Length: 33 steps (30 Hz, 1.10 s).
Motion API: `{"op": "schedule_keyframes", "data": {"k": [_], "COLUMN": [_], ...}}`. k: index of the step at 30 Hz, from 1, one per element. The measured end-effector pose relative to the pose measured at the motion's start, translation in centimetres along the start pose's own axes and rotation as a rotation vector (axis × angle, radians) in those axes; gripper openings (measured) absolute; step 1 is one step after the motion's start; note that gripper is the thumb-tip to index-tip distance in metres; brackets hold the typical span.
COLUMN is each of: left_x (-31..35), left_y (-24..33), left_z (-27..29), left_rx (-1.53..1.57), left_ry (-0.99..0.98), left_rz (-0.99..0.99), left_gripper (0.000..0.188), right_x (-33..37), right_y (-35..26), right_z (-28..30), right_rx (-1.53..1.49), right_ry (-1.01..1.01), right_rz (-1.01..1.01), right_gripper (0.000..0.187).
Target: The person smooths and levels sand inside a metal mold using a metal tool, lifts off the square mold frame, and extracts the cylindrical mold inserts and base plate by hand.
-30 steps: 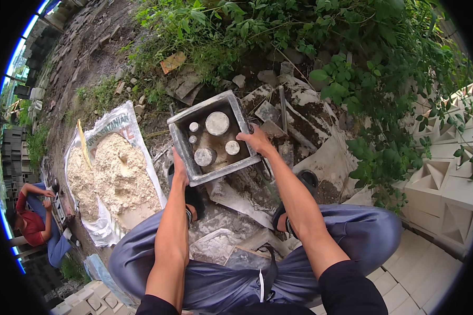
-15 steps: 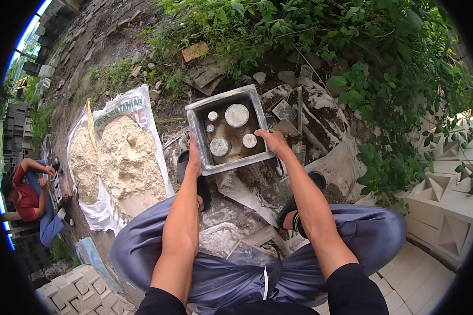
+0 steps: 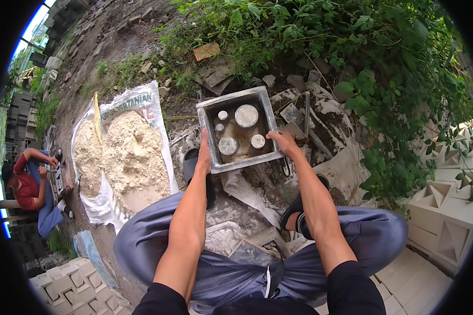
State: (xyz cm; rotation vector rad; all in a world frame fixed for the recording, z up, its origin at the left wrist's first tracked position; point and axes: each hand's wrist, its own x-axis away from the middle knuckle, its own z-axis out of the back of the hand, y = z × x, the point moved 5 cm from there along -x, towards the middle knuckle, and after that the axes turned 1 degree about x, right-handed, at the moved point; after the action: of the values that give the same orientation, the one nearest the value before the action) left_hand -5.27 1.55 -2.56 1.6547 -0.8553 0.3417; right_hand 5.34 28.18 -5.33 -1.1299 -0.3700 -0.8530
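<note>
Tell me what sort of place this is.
Probably an outdoor block-making yard: pale patterned blocks stacked at the right, a heap of pale, crumbly material on a white sack, and a square frame with round cylinders inside.

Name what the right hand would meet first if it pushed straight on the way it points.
The right hand would likely meet the right wall of the grey, square, open-topped box first: its thumb hooks over that rim. The other fingers are hidden, so their depth is unclear.
</note>
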Motion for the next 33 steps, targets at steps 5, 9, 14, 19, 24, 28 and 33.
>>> {"op": "schedule_keyframes", "data": {"k": [5, 9, 14, 19, 24, 28, 33], "left_x": [-2.1, -2.1, -3.1, -3.3, -3.7, -1.2, -1.6], "left_y": [-1.9, -2.4, -2.7, -2.9, -2.7, -0.7, -0.8], "left_z": [2.7, 2.5, 3.5, 3.5, 4.1, 0.2, 1.1], "left_rx": [0.079, 0.083, 0.105, 0.053, 0.057, 0.137, 0.089], "left_ry": [-0.065, -0.058, -0.051, 0.028, 0.015, -0.109, -0.087], "left_rz": [0.011, 0.04, 0.021, 0.039, 0.022, 0.004, -0.016], "left_gripper": [0.089, 0.089, 0.086, 0.093, 0.09, 0.076, 0.075], "right_x": [0.8, 1.4, 2.0, 1.8, -1.4, -4.4, -4.0], "right_y": [-0.6, -0.7, -1.5, -0.6, 3.7, 7.0, 5.6], "right_z": [-1.2, -0.9, -0.9, -1.2, -1.6, -2.0, -1.6], "right_rx": [-0.04, -0.094, -0.133, -0.243, -0.565, -0.321, -0.077], "right_ry": [0.028, 0.045, -0.013, -0.139, -0.28, -0.11, -0.028], "right_rz": [0.18, 0.158, 0.117, 0.064, -0.022, 0.138, 0.018], "right_gripper": [0.048, 0.055, 0.067, 0.078, 0.055, 0.032, 0.026]}}
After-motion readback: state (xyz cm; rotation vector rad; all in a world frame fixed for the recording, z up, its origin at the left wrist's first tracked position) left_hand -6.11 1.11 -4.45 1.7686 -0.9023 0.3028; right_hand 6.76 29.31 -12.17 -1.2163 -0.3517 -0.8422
